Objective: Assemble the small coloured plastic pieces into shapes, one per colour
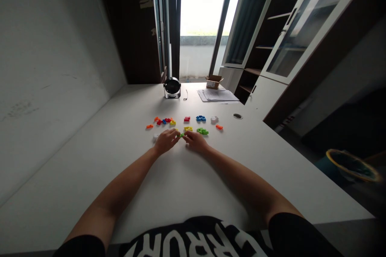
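Note:
My left hand (165, 141) and my right hand (196, 142) meet over the white table, fingers pinched around a small green plastic piece (181, 135) between them. Just beyond my right hand lie a yellow piece (188, 128) and a larger green piece (203, 131). A white piece (156, 137) shows beside my left hand, partly hidden by it. Farther back are a red piece (187, 119), a blue piece (200, 118) and a white piece (214, 119). Orange pieces lie at the left (149, 126) and right (219, 127). Fine shapes are too small to make out.
A mixed cluster of red, blue, orange and yellow pieces (164, 121) lies behind my left hand. At the table's far side stand a round black device (172, 87), paper sheets (217, 95) and an open cardboard box (213, 82). A cable hole (237, 116) is at the right.

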Available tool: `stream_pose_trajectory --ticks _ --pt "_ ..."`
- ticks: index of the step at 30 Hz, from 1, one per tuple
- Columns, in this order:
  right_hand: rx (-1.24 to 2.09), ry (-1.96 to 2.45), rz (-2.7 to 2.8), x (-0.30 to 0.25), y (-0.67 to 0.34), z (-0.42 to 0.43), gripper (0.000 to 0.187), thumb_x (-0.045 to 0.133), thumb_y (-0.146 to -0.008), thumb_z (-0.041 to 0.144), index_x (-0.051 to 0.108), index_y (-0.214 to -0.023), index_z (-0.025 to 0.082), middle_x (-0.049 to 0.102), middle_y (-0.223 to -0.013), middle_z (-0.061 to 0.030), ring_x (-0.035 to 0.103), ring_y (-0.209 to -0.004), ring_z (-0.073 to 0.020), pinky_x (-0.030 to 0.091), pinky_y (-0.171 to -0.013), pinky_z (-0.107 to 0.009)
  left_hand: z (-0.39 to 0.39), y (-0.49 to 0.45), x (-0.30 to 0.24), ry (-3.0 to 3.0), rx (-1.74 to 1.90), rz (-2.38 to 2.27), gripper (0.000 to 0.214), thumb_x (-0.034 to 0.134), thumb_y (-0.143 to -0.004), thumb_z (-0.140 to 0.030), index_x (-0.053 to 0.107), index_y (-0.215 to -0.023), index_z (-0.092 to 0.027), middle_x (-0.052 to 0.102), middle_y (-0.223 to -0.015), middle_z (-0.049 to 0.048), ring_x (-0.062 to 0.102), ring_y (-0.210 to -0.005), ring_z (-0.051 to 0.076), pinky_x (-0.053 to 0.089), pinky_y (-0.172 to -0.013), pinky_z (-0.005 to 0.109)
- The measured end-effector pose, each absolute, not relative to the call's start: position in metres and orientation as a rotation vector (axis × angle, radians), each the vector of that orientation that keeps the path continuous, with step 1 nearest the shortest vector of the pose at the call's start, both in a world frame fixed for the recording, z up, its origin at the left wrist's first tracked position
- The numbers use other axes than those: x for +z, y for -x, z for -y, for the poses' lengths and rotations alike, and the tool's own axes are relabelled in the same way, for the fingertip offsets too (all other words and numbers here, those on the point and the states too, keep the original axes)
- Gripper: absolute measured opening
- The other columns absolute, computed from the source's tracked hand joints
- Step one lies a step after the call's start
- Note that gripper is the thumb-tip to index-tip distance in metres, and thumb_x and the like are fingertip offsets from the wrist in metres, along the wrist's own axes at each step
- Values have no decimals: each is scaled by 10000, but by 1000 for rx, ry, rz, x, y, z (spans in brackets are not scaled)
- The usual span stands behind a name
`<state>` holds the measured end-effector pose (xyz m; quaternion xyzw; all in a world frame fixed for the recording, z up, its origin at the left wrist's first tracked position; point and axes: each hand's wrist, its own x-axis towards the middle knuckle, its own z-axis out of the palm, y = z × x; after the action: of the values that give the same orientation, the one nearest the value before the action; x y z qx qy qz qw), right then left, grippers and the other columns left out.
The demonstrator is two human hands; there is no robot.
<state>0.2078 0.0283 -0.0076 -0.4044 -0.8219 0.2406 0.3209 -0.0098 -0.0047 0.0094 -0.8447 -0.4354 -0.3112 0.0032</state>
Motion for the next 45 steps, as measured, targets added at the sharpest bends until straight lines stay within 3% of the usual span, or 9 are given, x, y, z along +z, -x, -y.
stream_pose_trajectory --ticks 18,28,34,45 --pt "788 1011 2138 -1 -210 -26 350 542 -963 490 601 -784 195 632 -660 6 528 -576 -131 382 -570 -241 6 9 13 2669 -864 1323 168 512 -1002 -331 642 -978 -228 683 -920 49 627 -814 188 464 -810 334" --pt "851 979 2069 -3 -210 -25 247 602 -923 446 601 -905 200 629 -707 15 516 -576 -123 367 -551 -235 6 13 11 2633 -1117 1476 133 568 -944 -248 618 -1065 -222 712 -932 20 640 -727 148 496 -750 301" --pt "804 971 2075 -4 -208 -23 266 603 -922 446 643 -1031 206 617 -698 21 519 -589 -128 397 -583 -245 5 14 12 2658 -1126 1498 130 542 -959 -291 644 -935 -215 708 -862 26 644 -725 159 498 -719 296" --pt "774 964 2074 -6 -208 -24 271 590 -936 460 626 -1035 211 622 -698 18 521 -572 -129 388 -567 -244 4 16 13 2675 -1075 1484 253 491 -1002 -367 621 -861 -202 665 -789 18 595 -687 154 452 -660 279"
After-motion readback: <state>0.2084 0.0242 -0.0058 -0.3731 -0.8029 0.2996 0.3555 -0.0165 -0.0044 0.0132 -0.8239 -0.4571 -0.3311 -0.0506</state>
